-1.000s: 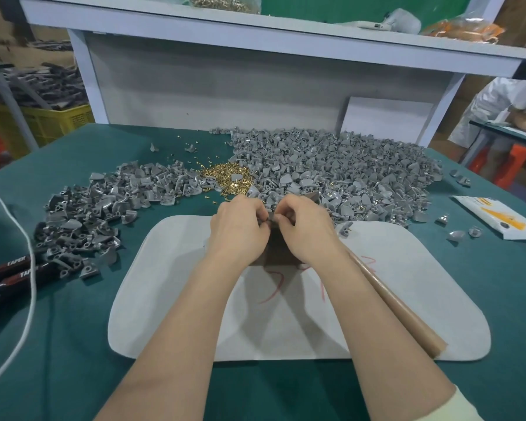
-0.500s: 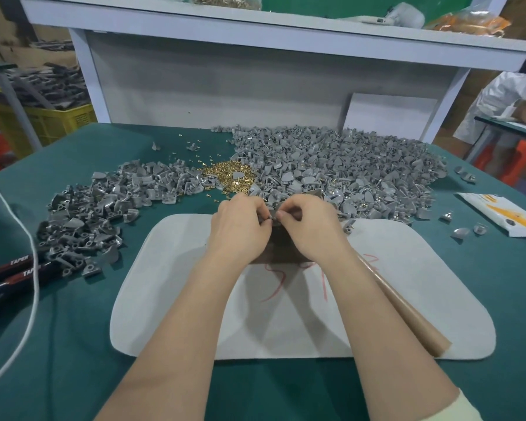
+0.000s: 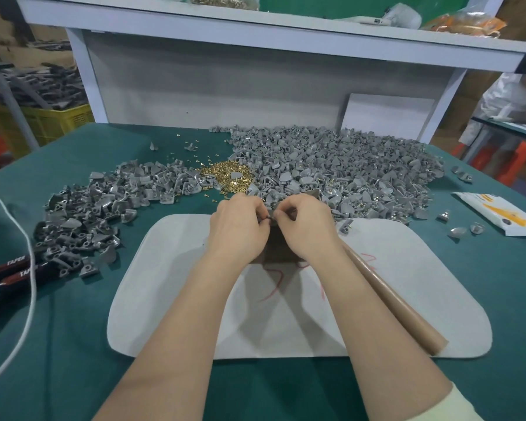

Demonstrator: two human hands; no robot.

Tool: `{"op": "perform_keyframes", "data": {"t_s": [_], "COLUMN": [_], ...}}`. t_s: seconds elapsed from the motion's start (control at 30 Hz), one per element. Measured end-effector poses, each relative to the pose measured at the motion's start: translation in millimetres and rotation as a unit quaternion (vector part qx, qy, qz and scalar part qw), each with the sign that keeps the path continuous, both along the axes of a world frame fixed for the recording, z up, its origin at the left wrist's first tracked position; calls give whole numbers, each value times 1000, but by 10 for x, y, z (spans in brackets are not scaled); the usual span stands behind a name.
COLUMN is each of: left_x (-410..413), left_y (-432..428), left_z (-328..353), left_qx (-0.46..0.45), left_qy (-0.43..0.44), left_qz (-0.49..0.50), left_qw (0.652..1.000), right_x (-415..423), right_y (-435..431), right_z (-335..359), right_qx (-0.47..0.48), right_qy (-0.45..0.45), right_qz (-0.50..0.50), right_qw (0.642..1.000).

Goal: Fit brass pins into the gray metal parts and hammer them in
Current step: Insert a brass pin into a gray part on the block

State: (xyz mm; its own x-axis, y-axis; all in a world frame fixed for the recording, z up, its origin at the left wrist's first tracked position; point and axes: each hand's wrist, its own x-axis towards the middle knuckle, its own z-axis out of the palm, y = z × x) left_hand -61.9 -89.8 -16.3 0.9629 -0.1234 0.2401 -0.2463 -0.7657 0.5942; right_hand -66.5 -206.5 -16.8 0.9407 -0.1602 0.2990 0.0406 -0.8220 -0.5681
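Left hand [image 3: 240,229]: pinching a small gray part [image 3: 270,216] with curled fingers.
Right hand [image 3: 307,229]: gripping the same part, fingertip to fingertip.
White mat [image 3: 164,299]: lying beneath both wrists.
Brass pins [image 3: 228,177]: glinting just beyond the knuckles, between heaps of gray parts [image 3: 346,165].

Pliers [image 3: 19,259] left; white cable [image 3: 34,287]; printed packet [image 3: 495,212] right.

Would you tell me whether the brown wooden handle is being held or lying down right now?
Lying down: the handle rests on the white mat, while the left hand and right hand pinch a gray part.
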Motion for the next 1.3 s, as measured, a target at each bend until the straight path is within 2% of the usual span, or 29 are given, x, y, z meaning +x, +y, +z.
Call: {"op": "perform_keyframes", "data": {"t_s": [0.5,0.67,0.73,0.77,0.8,0.87,0.93,0.97,1.07,1.17,1.23,1.3], "left_x": [-11,-26,-26,-24,-22,-22,-18,-15,-2,23,36,44], "left_y": [-11,-1,0,-1,-5,-8,-9,-7,7,28,41,49], "left_z": [9,7,4,3,3,3,2,-1,-12,-30,-37,-39], "left_qx": [-14,-24,-27,-25,-21,-16,-12,-8,-1,3,2,-4], "left_qy": [12,1,1,1,1,0,0,0,3,1,-1,4], "left_qz": [-1,2,3,3,5,9,16,21,48,76,91,102], "left_qw": [1000,1000,1000,1000,1000,1000,1000,1000,999,997,996,995], "right_x": [4,9,-12,-24,-41,-81,-93,-88,-82,-131,-178,-221], "right_y": [-16,-149,-289,-389,-487,-608,-629,-623,-633,-649,-642,-617], "right_z": [16,69,119,127,132,131,96,80,58,99,174,230], "right_qx": [25,86,148,135,77,-48,-71,-51,9,130,128,76], "right_qy": [16,17,-10,-17,4,123,219,232,186,86,31,-14], "right_qz": [6,38,3,-28,-58,-80,-59,-51,-53,-32,6,56], "right_qw": [1000,995,989,990,995,988,971,970,981,987,991,995]}}
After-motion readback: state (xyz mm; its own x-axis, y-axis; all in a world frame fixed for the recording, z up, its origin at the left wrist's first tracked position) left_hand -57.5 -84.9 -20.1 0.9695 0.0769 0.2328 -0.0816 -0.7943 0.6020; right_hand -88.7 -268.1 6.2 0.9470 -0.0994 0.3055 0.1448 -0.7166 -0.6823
